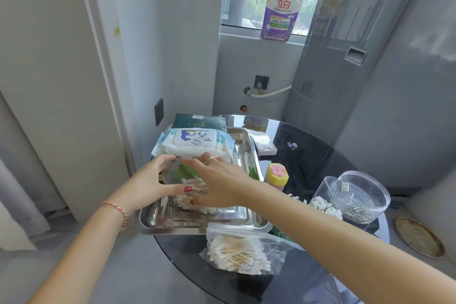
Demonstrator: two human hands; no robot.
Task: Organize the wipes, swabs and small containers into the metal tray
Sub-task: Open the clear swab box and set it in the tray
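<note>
Head view shows both hands around a clear box of cotton swabs standing inside the metal tray on a dark glass table: the left hand curls its fingers round the box's left side, while the right hand lies over its top with the thumb pressed to the front. Behind the box, a white wipes pack sits in the tray. A bag of swabs lies just in front of the tray, and a round clear container stands to the right.
</note>
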